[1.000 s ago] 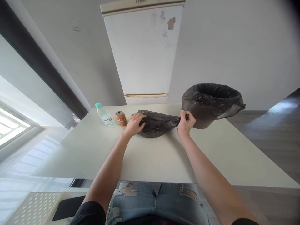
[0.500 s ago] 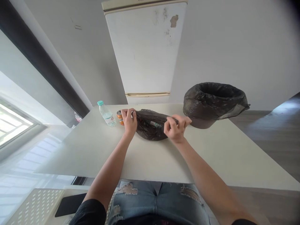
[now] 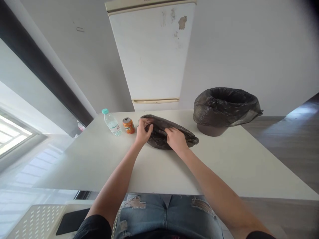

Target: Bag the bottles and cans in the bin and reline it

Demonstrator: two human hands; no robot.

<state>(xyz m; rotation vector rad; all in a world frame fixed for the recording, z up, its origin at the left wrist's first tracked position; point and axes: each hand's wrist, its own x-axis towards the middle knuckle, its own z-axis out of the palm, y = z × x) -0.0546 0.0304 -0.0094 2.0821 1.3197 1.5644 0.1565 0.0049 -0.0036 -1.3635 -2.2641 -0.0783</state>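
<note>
A black plastic garbage bag [image 3: 158, 142] lies bunched on the white table with its mouth partly open towards me. At the bag's left end, my left hand [image 3: 144, 132] is closed on the rim, the thumb apart on the near side. My right hand [image 3: 176, 138] is at the middle of the mouth, fingers bent over the near edge and closed on the plastic. The bag's right end sticks out past that hand. What lies inside is mostly hidden. Left of the bag stand an orange drink can [image 3: 129, 126] and a clear plastic bottle [image 3: 112, 124] with a teal cap.
A brown bin [image 3: 211, 130] lined with a black bag stands at the table's right rear. Behind the white table [image 3: 159, 176] is a white refrigerator [image 3: 154, 56]. A dark flat object [image 3: 72, 221] rests on a pale surface at lower left.
My right hand has moved left, from the bag's right end to the middle of its mouth. My left hand has shifted slightly right and nearer, uncovering the can. The bag's right end now spreads out.
</note>
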